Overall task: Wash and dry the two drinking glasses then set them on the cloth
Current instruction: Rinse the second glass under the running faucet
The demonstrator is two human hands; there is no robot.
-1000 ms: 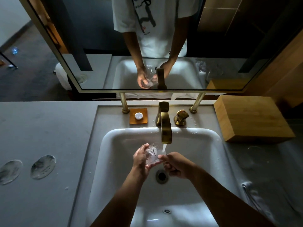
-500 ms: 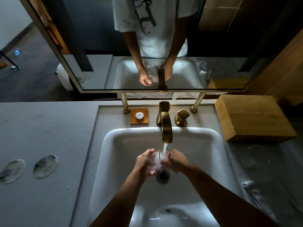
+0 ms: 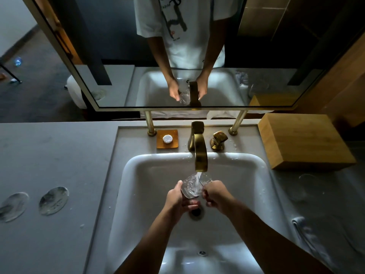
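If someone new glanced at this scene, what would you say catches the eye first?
Probably the clear drinking glass held by the left hand and right hand under water running from the brushed-gold tap, over the white basin. Next, the pale wooden block on the counter to the right, and the mirror behind showing the same hands.

dim bathroom, grey counter [image 3: 49, 159], framed mirror [image 3: 110, 56]

The glass [image 3: 192, 187] has turned mouth-up under the water stream [image 3: 197, 177], and both hands now grip its sides
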